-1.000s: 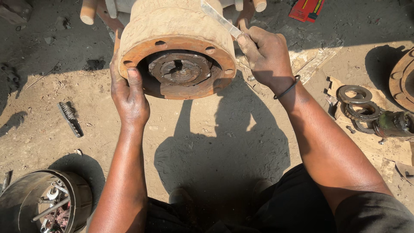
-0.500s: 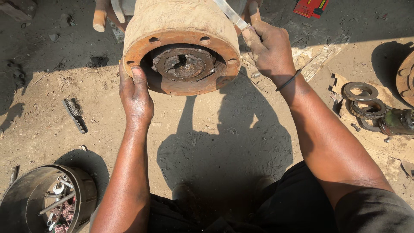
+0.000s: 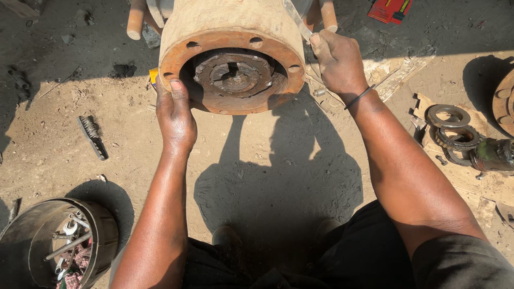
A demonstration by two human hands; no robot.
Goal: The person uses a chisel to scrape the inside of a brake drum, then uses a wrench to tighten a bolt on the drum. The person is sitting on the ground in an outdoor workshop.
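The right hand [image 3: 338,63] has slid its flat metal blade [image 3: 297,20] further up the side of the rusty drum [image 3: 231,32]; the left hand [image 3: 175,119] has crept higher, thumb now pressing the flange rim.

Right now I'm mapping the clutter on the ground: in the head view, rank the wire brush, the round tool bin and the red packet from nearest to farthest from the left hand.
From the left hand:
1. Wire brush, on the dirt just left of it.
2. Round tool bin, bottom left corner.
3. Red packet, top right, beyond the right hand.
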